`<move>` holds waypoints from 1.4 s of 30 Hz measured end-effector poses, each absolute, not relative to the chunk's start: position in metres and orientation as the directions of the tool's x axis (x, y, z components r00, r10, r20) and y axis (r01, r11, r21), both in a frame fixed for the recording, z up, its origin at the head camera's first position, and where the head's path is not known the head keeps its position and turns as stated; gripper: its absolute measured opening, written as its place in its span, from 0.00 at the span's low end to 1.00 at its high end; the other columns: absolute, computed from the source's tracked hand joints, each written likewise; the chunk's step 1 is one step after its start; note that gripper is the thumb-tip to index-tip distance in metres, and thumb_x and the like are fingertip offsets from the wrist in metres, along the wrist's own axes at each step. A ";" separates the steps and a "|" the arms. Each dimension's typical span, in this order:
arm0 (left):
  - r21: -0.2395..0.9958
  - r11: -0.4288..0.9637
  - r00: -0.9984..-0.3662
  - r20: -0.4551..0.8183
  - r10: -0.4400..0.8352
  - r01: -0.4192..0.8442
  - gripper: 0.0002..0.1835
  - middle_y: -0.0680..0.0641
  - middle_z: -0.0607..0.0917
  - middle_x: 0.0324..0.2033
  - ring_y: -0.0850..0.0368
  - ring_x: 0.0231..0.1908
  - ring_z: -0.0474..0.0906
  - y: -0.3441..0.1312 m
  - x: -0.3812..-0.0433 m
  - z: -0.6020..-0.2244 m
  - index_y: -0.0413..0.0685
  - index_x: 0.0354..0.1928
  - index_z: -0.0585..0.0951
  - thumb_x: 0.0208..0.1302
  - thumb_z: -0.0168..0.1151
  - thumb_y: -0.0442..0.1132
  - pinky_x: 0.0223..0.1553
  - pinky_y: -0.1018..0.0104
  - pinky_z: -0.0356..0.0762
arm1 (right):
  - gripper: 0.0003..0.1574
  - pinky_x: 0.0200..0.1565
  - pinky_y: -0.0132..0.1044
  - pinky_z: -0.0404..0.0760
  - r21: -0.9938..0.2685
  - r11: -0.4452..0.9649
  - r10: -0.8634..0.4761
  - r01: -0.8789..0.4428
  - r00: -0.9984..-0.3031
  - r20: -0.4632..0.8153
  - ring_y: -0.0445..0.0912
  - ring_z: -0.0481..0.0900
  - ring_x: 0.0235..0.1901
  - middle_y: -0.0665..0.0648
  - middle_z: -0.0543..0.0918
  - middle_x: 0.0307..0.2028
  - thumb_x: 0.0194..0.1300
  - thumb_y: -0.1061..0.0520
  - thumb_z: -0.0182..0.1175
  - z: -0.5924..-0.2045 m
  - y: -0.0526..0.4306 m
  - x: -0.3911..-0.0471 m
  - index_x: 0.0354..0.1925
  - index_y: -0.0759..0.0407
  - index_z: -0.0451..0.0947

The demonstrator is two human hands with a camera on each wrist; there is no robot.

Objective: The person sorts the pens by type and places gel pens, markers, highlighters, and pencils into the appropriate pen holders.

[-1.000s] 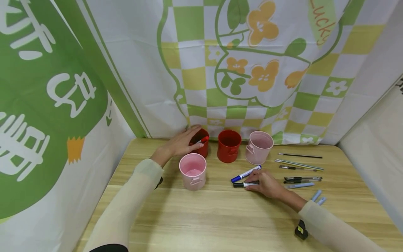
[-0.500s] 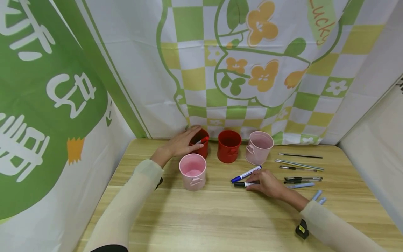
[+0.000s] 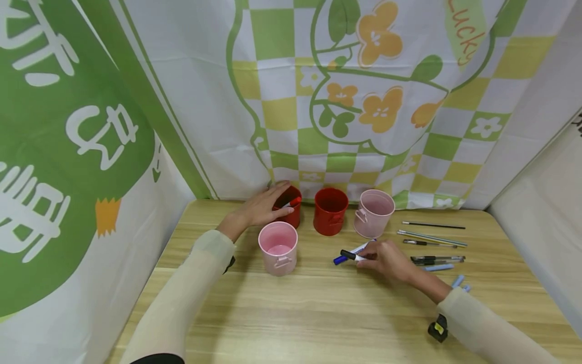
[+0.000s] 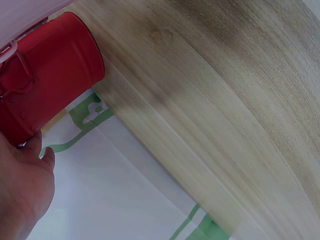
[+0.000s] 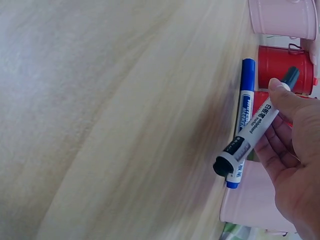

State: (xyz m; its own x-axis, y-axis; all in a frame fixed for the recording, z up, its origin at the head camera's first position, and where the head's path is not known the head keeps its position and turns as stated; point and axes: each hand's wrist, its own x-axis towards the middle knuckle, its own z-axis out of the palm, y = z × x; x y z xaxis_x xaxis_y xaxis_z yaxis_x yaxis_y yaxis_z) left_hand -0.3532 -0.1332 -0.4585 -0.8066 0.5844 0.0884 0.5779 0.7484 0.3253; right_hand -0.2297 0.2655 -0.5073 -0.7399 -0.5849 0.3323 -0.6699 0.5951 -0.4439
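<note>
My right hand (image 3: 386, 260) pinches a whiteboard marker (image 5: 255, 127) with a black cap between thumb and fingers, lifted over the table. Under it lies a blue marker (image 5: 245, 100) on the wood. My left hand (image 3: 259, 208) rests against the left red bucket (image 3: 294, 217), its fingers along the far side and the thumb by the near rim. A red-capped marker (image 3: 294, 202) leans inside that bucket. Just in front stands a pink bucket (image 3: 279, 253). In the left wrist view, the left hand (image 4: 25, 185) touches the rim of the red bucket (image 4: 60, 70).
Another red bucket (image 3: 330, 215) and a pale pink bucket (image 3: 375, 215) stand along the back. On the right lie pencils (image 3: 432, 236), black pens (image 3: 436, 260) and light blue pens (image 3: 456, 281). A printed cloth (image 3: 327, 162) hangs behind the table (image 3: 300, 318).
My right hand has raised the black-capped marker off the table, its cap end tilting up across the blue marker. The left hand has stayed at the red bucket.
</note>
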 end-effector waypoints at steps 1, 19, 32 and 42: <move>0.324 0.748 -0.806 0.089 0.585 0.579 0.48 0.45 0.55 0.84 0.43 0.82 0.52 -0.133 -0.353 -0.458 0.50 0.86 0.53 0.76 0.51 0.69 0.80 0.43 0.51 | 0.11 0.35 0.33 0.85 -0.447 0.603 -0.580 -0.660 -0.748 0.323 0.37 0.87 0.33 0.51 0.92 0.34 0.57 0.58 0.81 -0.506 0.265 -0.229 0.39 0.60 0.93; 0.313 0.749 -0.804 0.088 0.589 0.583 0.48 0.44 0.55 0.84 0.43 0.82 0.52 -0.134 -0.353 -0.458 0.49 0.86 0.53 0.76 0.52 0.68 0.80 0.43 0.50 | 0.06 0.31 0.32 0.86 -0.635 0.567 -0.471 -0.525 -0.839 0.273 0.36 0.87 0.30 0.50 0.91 0.28 0.58 0.65 0.79 -0.482 0.253 -0.229 0.33 0.60 0.90; 0.321 0.751 -0.807 0.081 0.585 0.577 0.48 0.45 0.54 0.84 0.44 0.82 0.52 -0.134 -0.353 -0.458 0.50 0.86 0.53 0.76 0.50 0.69 0.81 0.43 0.50 | 0.05 0.32 0.32 0.85 -0.752 0.505 -0.382 -0.424 -0.891 0.246 0.38 0.86 0.30 0.53 0.90 0.29 0.60 0.63 0.79 -0.469 0.244 -0.234 0.33 0.61 0.89; 0.323 0.742 -0.801 0.099 0.590 0.587 0.48 0.45 0.56 0.84 0.42 0.82 0.52 -0.133 -0.352 -0.457 0.49 0.86 0.53 0.76 0.51 0.69 0.80 0.43 0.50 | 0.07 0.33 0.34 0.88 -0.837 0.414 -0.293 -0.358 -0.923 0.250 0.38 0.88 0.31 0.61 0.90 0.31 0.58 0.69 0.77 -0.459 0.236 -0.238 0.35 0.69 0.87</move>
